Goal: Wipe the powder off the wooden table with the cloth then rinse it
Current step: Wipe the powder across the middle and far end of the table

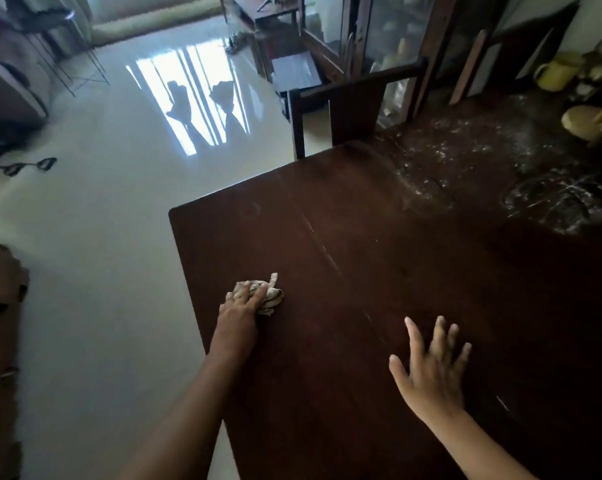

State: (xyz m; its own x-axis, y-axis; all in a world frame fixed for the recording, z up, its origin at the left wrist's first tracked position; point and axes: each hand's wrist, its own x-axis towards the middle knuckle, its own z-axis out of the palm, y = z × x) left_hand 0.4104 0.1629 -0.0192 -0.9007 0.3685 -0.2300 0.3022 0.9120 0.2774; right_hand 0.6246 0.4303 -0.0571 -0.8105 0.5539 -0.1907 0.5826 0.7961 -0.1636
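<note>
A dark wooden table (379, 244) fills the right half of the view. Near its left edge lies a crumpled beige cloth (270, 293), and my left hand (242, 306) grips it against the wood. My right hand (431, 368) rests flat on the tabletop with its fingers spread, well to the right of the cloth. White powder (549, 202) is smeared in rings and specks over the far right part of the table.
A dark wooden chair (355, 109) stands at the table's far side. Yellow containers (559, 72) and a bowl (582, 124) crowd the far right corner. A glass cabinet (389, 46) rises behind. Shiny pale floor (102, 202) lies to the left.
</note>
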